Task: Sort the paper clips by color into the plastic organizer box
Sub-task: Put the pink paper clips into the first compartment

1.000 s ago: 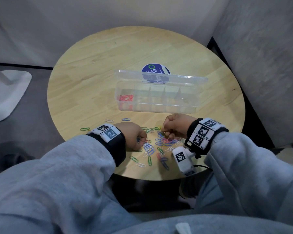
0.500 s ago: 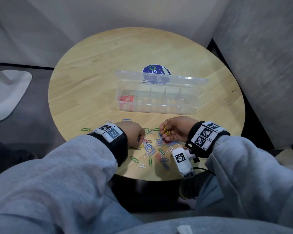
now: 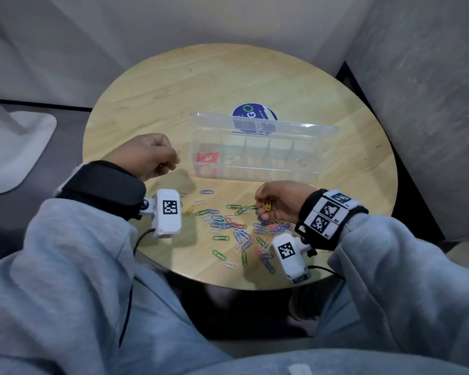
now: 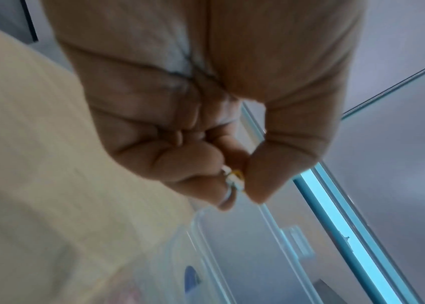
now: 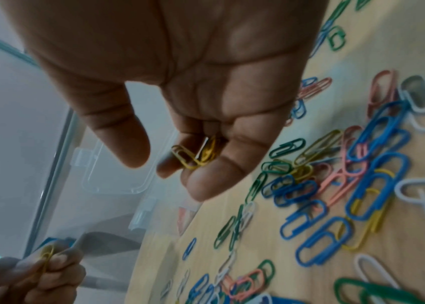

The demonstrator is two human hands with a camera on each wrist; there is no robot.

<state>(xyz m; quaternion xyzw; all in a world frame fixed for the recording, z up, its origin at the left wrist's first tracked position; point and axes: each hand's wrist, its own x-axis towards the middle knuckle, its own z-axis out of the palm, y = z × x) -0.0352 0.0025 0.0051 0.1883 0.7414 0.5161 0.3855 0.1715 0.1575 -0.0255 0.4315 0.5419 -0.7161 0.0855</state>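
Nearby, round sticker (image 3: pixel 254 115) behind organizer box (image 3: pixel 257 155).

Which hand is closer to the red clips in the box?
Left. The left hand is raised just left of the box end holding the red clips. The right hand is nearer the person, over the loose pile.

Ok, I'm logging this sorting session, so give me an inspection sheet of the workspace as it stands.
Surface: round light wooden table.
Job's things: clear plastic organizer box, lid open, red clips in leftmost compartment; mixed coloured paper clips loose at near edge.
Clutter: round blue sticker behind box.
Grippers: left hand pinches yellow clip; right hand holds yellow clips.
Cables: black leads from wrist cameras.
Surroundings: grey walls, white stand base.
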